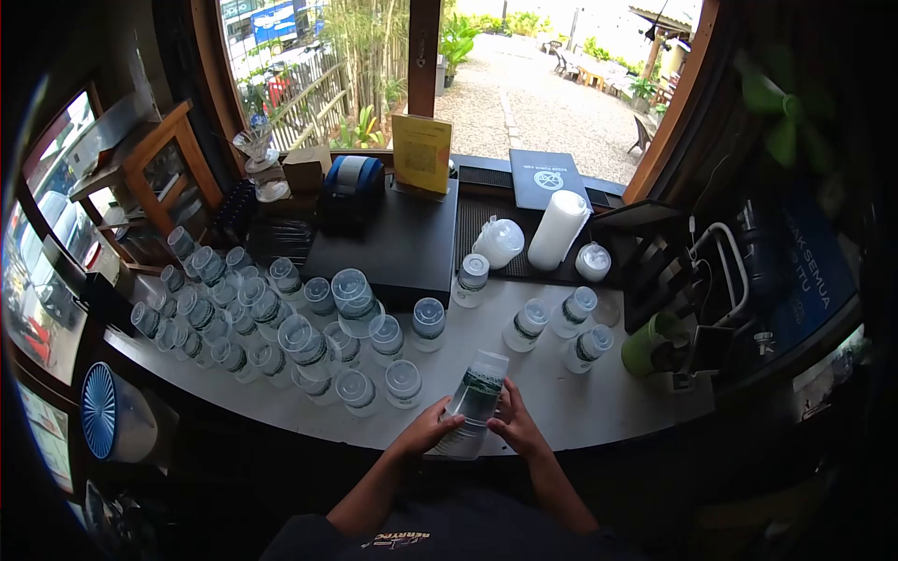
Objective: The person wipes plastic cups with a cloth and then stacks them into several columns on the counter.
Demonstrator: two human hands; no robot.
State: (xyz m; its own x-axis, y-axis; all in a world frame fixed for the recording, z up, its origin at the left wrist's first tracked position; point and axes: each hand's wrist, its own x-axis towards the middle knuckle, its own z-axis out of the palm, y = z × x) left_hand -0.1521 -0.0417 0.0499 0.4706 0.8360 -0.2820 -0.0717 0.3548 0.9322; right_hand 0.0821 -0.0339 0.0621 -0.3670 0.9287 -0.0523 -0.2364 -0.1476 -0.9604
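Both hands hold a stack of clear plastic cups (478, 385) with a dark green printed band, tilted over the front edge of the counter. My left hand (427, 429) grips its lower left side near the stacked rims. On the right side, the fingers and thumb of my right hand (517, 426) are closed round it. Just left of the stack stands an upside-down plastic cup (403, 382). Many similar upturned cups (305, 341) crowd the counter's left half, some stacked on others. To the right are several more, including a printed cup (528, 324).
The white counter (468, 323) curves around me. Behind the cups are a black cash drawer (393, 238), a receipt printer (354, 182) and a yellow sign (421, 154). White rolls of lids or cups (558, 229) stand back right, and a green container (645, 346) sits far right.
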